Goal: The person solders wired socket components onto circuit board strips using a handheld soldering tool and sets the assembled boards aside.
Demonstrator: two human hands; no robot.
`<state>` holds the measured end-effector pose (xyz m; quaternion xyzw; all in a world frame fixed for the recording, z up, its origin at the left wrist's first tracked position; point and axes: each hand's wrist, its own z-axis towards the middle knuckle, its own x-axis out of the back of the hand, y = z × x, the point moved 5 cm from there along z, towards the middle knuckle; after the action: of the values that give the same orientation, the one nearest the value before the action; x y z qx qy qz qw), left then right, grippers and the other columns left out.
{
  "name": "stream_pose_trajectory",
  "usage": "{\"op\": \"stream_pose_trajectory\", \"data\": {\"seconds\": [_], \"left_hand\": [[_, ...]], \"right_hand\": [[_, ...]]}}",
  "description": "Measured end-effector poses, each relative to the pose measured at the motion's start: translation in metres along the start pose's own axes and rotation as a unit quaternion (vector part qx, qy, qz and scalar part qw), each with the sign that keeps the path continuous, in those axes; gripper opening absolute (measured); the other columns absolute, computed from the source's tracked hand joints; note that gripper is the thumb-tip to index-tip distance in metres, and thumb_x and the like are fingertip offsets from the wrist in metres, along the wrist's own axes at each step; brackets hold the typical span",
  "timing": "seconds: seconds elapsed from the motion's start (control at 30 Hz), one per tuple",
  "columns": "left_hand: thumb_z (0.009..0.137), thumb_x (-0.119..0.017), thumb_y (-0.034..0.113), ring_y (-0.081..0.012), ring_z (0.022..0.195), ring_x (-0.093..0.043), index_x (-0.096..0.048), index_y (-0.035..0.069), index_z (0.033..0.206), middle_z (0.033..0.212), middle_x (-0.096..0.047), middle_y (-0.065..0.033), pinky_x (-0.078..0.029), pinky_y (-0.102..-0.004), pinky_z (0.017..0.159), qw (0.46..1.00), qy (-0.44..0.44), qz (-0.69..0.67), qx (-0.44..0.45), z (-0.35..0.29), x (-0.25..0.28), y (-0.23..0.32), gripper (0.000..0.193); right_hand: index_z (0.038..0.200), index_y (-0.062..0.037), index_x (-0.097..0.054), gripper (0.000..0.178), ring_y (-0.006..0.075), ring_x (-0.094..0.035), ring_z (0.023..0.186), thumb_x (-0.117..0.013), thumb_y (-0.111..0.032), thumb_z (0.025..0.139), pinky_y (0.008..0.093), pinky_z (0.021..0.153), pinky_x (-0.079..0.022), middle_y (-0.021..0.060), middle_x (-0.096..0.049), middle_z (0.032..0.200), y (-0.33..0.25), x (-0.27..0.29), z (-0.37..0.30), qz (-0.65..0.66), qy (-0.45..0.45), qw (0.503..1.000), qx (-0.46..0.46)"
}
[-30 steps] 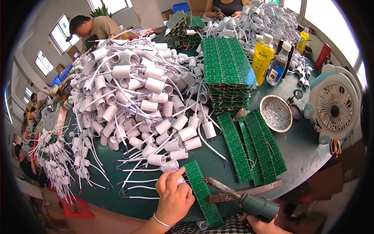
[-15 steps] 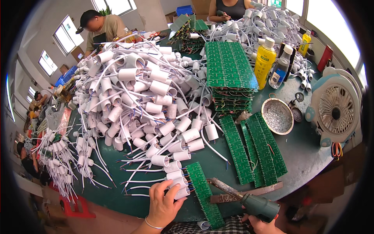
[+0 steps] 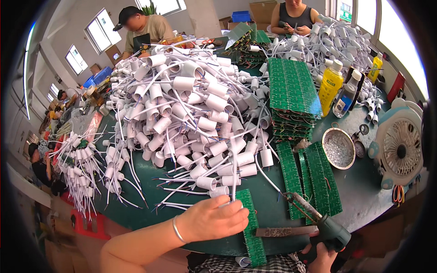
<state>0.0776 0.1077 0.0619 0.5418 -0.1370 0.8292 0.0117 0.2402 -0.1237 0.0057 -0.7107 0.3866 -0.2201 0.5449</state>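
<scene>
In the lower centre of the frame, our left hand (image 3: 214, 219) closes around a white plastic-sheathed cable (image 3: 235, 170) beside a narrow green circuit-board strip (image 3: 250, 232); the curled fingers hide whatever else they hold. Lower right, well apart from it, our right hand (image 3: 322, 260) grips a dark green soldering tool with a metal barrel (image 3: 333, 233) by its handle, presumably keeping skin off the heat. The strip lies close to us, likely for easy reach, below the heaped white cylindrical plastic sockets (image 3: 184, 83).
</scene>
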Motion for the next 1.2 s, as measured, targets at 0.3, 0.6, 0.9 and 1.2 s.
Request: {"op": "stream_pose_trajectory", "data": {"seconds": [0.3, 0.6, 0.9, 1.2], "left_hand": [[0.071, -0.065, -0.006, -0.0274, 0.085, -0.058, -0.065, 0.006, 0.099, 0.094, -0.060, -0.0095, -0.048, -0.0378, 0.074, 0.961, 0.137, -0.082, 0.227, -0.023, -0.011, -0.077, 0.031], [0.077, -0.063, 0.007, -0.0228, 0.089, -0.058, -0.063, 0.008, 0.094, 0.103, -0.059, -0.0059, -0.042, -0.0370, 0.084, 0.935, 0.091, 0.213, 0.269, 0.003, -0.018, -0.146, 0.018], [0.071, -0.073, 0.011, -0.0288, 0.097, -0.056, -0.055, 0.011, 0.110, 0.109, -0.054, -0.0075, -0.045, -0.0415, 0.085, 0.928, -0.019, 0.138, 0.347, 0.004, -0.037, -0.163, 0.043], [0.067, -0.075, 0.013, -0.0267, 0.101, -0.052, -0.061, 0.009, 0.104, 0.102, -0.058, -0.0042, -0.045, -0.0386, 0.084, 0.963, -0.026, 0.093, 0.253, -0.005, 0.002, -0.131, 0.040]], "right_hand": [[0.113, 0.0046, -0.058, 0.027, 0.0195, -0.059, 0.070, -0.050, -0.001, 0.088, 0.0312, 0.068, -0.049, 0.0122, -0.064, 0.084, 0.000, 0.003, 0.003, -0.012, 0.005, 1.000, -0.018], [0.118, 0.0054, -0.053, 0.032, 0.0216, -0.062, 0.073, -0.053, 0.000, 0.087, 0.0341, 0.066, -0.051, 0.0135, -0.064, 0.089, 0.018, 0.002, 0.005, 0.040, -0.002, 0.999, -0.006], [0.126, 0.0017, -0.045, 0.050, 0.0246, -0.060, 0.057, -0.060, -0.016, 0.082, 0.0311, 0.046, -0.052, 0.0188, -0.061, 0.102, 0.030, 0.018, 0.005, 0.081, 0.060, 0.990, 0.095], [0.129, 0.0015, -0.043, 0.052, 0.0237, -0.061, 0.059, -0.060, -0.016, 0.083, 0.0308, 0.047, -0.052, 0.0194, -0.060, 0.105, 0.030, 0.010, 0.002, 0.095, 0.025, 0.992, 0.084]]}}
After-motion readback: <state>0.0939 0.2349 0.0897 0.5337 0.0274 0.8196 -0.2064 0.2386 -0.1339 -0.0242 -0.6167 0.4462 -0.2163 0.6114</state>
